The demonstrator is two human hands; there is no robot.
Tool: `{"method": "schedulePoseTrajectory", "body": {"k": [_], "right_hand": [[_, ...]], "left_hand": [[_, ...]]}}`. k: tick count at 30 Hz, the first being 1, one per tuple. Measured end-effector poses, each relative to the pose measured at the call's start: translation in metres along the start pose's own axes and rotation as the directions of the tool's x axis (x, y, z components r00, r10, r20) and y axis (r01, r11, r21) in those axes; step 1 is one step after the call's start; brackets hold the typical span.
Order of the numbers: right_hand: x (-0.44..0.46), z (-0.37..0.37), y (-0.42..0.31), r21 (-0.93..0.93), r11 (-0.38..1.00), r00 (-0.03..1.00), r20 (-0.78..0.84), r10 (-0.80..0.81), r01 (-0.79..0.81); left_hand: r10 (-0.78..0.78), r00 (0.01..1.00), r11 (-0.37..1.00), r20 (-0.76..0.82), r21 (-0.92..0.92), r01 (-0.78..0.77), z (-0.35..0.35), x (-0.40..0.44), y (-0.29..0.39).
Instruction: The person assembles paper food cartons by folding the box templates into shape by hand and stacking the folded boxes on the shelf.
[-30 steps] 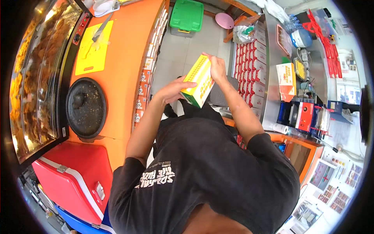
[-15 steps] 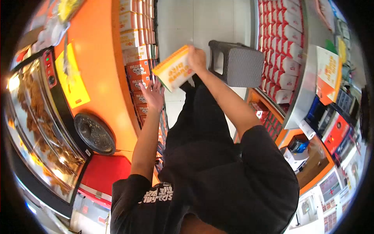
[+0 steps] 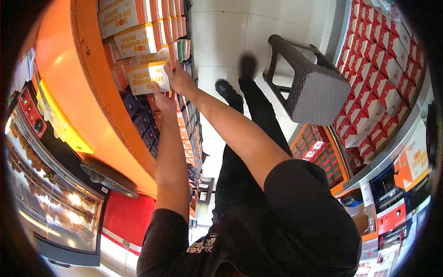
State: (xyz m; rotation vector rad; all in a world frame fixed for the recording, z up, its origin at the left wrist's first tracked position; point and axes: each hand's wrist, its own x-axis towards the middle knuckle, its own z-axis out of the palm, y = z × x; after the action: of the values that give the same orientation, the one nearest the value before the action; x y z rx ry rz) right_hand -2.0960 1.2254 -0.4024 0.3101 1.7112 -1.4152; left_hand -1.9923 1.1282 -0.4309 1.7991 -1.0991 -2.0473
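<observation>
The fingers of the left hand [image 3: 164,100] and right hand [image 3: 182,83] grasp a white-and-yellow printed carton [image 3: 142,80] at its five-o'clock corner and three-o'clock edge, ten o'clock in view. Similar cartons [image 3: 134,41] sit stacked at its twelve, the orange table [image 3: 79,83] at nine, a dark textured stool [image 3: 323,94] well apart at three.

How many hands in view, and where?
2: left hand at the lower edge of the yellow-and-white box, right hand at its right end. No others show; none seems hidden.
</observation>
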Motion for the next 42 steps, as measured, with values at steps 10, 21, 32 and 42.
{"method": "schedulePoseTrajectory", "body": {"k": [10, 21, 32, 42], "right_hand": [[-0.041, -0.169, 0.099, -0.467, 0.884, 1.0, -0.004, -0.002, 0.0], [-0.222, -0.305, 0.134, -0.364, 0.889, 0.945, -0.272, 0.184, -0.278], [-0.526, -0.328, 0.284, -0.028, 0.969, 0.582, -0.803, 0.125, -0.246], [-0.707, -0.371, 0.374, 0.381, 0.922, 0.07, -0.924, 0.376, 0.075]], "left_hand": [[0.053, 0.999, 0.988, -0.007, 0.143, -0.052, -0.016, 0.101, 0.005], [0.041, 0.982, 0.99, 0.183, 0.127, -0.065, -0.019, 0.122, 0.009], [-0.011, 0.266, 0.249, 0.964, 0.26, -0.933, 0.011, -0.044, -0.024], [-0.596, 0.09, -0.106, 0.798, 0.033, -0.994, 0.069, -0.355, -0.123]]}}
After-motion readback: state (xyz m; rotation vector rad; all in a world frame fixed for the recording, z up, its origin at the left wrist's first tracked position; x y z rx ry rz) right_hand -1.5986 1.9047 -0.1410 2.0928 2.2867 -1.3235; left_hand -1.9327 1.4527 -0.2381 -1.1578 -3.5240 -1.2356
